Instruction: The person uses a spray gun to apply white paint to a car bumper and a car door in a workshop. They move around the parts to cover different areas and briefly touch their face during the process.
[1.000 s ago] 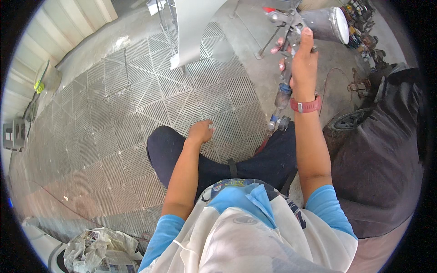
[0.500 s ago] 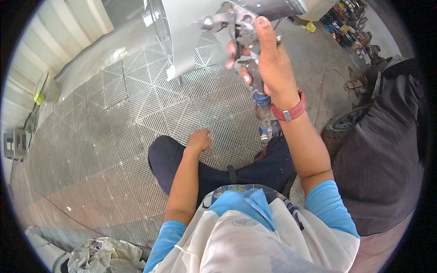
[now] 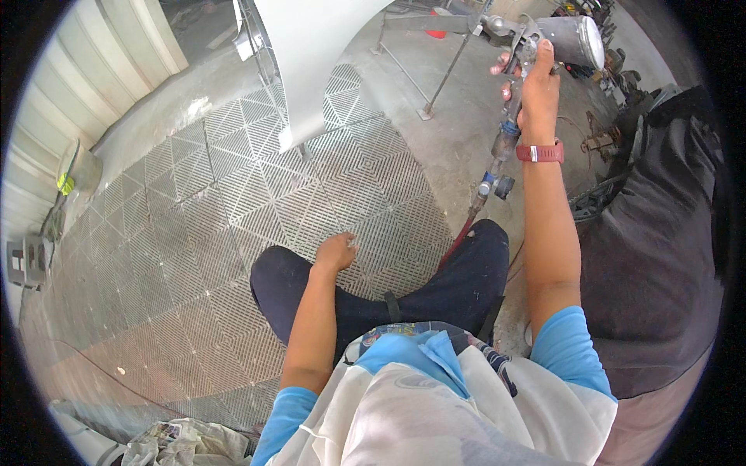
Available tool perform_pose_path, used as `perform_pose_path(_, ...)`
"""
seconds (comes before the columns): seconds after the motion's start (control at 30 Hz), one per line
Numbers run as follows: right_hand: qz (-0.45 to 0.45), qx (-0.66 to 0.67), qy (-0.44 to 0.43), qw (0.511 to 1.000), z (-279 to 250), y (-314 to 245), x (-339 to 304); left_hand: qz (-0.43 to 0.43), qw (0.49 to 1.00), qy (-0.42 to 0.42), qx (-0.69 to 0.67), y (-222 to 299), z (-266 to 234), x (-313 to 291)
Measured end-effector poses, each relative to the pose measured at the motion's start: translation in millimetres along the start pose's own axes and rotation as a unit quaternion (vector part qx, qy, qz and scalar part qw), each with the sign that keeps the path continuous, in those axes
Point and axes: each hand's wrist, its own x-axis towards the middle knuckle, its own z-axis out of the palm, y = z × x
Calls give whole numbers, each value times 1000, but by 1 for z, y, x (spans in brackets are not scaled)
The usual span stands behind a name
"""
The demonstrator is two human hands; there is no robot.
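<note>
My right hand (image 3: 539,92) is closed around the handle of a spray gun (image 3: 528,50), held out at the upper right. The gun's metal paint cup (image 3: 571,40) lies tipped toward the right, and its nozzle end points left. Below the grip, a fitting with a small round knob (image 3: 503,186) joins a red hose (image 3: 458,247) that runs down by my right knee. Left of the gun stands a light grey curved panel (image 3: 307,70), like a car fender, with a gap between them. My left hand (image 3: 336,252) is curled into a loose fist above my left knee, touching no tool.
A metal stand (image 3: 404,74) is behind the panel. Patterned floor tiles (image 3: 194,256) spread to the left, with a bucket (image 3: 84,167) by the corrugated wall. A dark cover (image 3: 645,256) drapes something large on my right. Crumpled paper (image 3: 186,444) lies at the lower left.
My right hand has carried the spray gun right, away from the panel, straightening the arm. More of the hose and the panel now shows. My left hand has barely moved.
</note>
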Motion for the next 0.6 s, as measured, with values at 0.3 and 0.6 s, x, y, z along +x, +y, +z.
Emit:
perform_pose_path(0.3,-5,2,-107,994,-2,58,-30,5,1000,10,7,-5,7,1)
perform_pose_path(0.6,-5,20,-204,979,24,92,-29,-4,999,37,4,-2,12,-20)
